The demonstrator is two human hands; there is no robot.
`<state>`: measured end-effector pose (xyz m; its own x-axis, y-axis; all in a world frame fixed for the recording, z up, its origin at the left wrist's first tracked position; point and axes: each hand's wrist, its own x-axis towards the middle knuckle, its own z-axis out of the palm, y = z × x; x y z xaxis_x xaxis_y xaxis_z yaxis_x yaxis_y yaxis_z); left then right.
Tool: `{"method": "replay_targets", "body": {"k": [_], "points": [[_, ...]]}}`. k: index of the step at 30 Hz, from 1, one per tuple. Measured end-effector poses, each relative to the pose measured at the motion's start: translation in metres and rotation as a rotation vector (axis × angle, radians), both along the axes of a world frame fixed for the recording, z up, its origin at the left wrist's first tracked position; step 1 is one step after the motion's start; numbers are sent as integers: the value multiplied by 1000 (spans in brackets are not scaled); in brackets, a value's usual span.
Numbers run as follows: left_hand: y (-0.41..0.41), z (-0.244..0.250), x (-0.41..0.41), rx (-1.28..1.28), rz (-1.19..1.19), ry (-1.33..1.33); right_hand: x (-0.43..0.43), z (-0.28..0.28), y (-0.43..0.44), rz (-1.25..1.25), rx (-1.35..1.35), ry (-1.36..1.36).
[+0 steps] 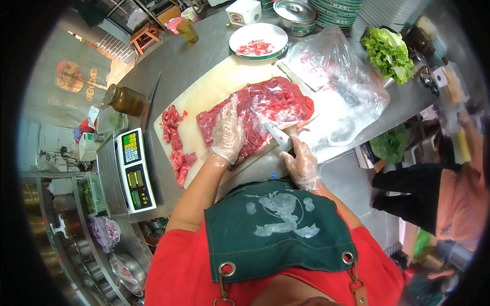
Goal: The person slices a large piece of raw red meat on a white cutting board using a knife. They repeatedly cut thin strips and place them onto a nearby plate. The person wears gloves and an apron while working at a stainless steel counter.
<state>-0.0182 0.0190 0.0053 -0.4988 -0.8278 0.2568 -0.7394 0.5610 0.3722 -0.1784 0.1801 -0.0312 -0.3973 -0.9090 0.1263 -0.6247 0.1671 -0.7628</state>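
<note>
A large slab of raw red meat point(273, 95) lies on a white cutting board point(214, 84). My left hand point(229, 132), in a clear plastic glove, rests flat on the slab's left part with the fingers pointing away from me. In my right hand point(302, 162), gloved the same way, is a knife point(277, 135). Its blade points up and left, over the near edge of the meat by a pale strip of fat. Meat trimmings point(176, 147) form a heap along the board's left side.
Behind the board stands a white plate point(258, 32) with small meat pieces. A clear plastic bag point(340, 72) covers the right side. To the left are a digital scale point(134, 168), a jar point(128, 100) and another knife point(150, 101). Lettuce point(388, 53) sits far right; another person point(455, 199) is beyond.
</note>
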Motion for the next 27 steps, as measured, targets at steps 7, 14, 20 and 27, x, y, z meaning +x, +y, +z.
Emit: {"method": "replay_targets", "body": {"k": [7,14,20,27], "points": [[2,1,2,139,-4,15,7,9,-28,8,50,-62],[5,-2,2,82,3,12,5,13,-41,-4,76,-74],[5,-5,6,34,-62,39,-17,8,3,0,97,-8],[4,-5,0,32,-38,15,-9,3,-59,14,-13,-29]]}}
